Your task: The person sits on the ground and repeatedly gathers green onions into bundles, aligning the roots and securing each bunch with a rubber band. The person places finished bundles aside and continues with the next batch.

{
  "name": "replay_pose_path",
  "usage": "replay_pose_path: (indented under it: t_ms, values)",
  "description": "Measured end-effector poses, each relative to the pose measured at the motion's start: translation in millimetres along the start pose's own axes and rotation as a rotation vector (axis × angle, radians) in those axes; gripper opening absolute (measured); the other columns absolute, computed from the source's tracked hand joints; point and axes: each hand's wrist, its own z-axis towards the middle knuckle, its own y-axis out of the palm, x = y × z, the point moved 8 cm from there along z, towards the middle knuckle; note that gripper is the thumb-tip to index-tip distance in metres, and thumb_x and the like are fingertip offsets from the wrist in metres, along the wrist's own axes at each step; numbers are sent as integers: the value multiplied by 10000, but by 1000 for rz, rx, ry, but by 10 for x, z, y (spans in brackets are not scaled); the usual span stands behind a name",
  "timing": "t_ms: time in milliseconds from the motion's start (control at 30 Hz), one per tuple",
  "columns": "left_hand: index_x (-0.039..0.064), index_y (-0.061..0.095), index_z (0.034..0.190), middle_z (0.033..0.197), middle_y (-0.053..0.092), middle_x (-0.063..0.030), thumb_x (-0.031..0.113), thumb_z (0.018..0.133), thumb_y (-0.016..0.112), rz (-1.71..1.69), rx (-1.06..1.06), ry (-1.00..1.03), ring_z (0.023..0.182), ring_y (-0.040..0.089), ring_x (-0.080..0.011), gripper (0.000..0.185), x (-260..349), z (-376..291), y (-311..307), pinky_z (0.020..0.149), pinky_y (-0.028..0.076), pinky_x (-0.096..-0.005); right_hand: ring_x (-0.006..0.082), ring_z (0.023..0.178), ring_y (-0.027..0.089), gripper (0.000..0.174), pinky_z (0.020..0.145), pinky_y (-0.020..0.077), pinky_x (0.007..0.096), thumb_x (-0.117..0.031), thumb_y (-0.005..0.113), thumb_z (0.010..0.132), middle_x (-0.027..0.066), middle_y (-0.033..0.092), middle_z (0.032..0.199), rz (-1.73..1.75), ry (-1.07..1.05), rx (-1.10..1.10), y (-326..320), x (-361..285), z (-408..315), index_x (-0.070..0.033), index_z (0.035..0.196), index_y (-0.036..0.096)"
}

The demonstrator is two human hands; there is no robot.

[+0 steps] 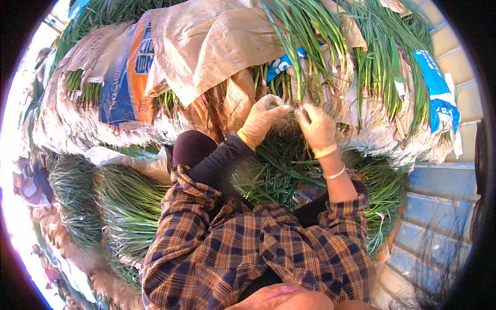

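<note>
Both hands wear pale yellowish gloves and work close together in front of my knees. My right hand [316,126] pinches the reddish base of a spring onion [299,83], whose green leaves run up and away from me. Just left of that base, my left hand [265,116] has its thumb and forefinger drawn together; whatever lies between them is too small to make out. Beyond the hands, a loose bunch of spring onions [329,38] lies with roots towards me. Loose green leaves [275,174] are heaped below the hands, between my legs.
A beige woven sheet [217,42] covers part of the long onion pile. Beside it lies a blue and orange printed sack [130,77]. More onion bundles [131,197] lie at my left. A ribbed blue and cream metal wall [438,201] runs along the right.
</note>
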Motion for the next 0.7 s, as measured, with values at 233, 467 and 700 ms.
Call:
replay_pose_path:
  t_ms: [233, 467, 700]
  values:
    - [56, 505, 982, 853, 626, -53, -4, 859, 657, 39, 23, -25, 703, 646, -170, 205, -102, -21, -21, 617, 524, -266, 294, 778, 653, 135, 665, 524, 381, -152, 687, 833, 91, 665, 872, -60, -113, -238, 88, -183, -316, -97, 952, 656]
    - [38, 457, 1080, 874, 628, -84, 14, 897, 614, -3, -15, -45, 723, 686, -205, 242, -62, -61, -11, 583, 531, -263, 314, 1194, 550, 459, 1029, 410, 415, -308, 711, 851, 153, 614, 1246, 215, -199, -82, -170, 63, -23, -51, 1220, 619]
    - [-15, 400, 1280, 943, 661, -138, 16, 886, 625, -59, -101, -157, 741, 691, -219, 454, -80, -68, 19, 593, 556, -265, 135, 701, 612, 234, 663, 497, 280, -188, 641, 926, 94, 696, 825, 737, 356, -304, 543, 276, 34, 0, 1061, 675]
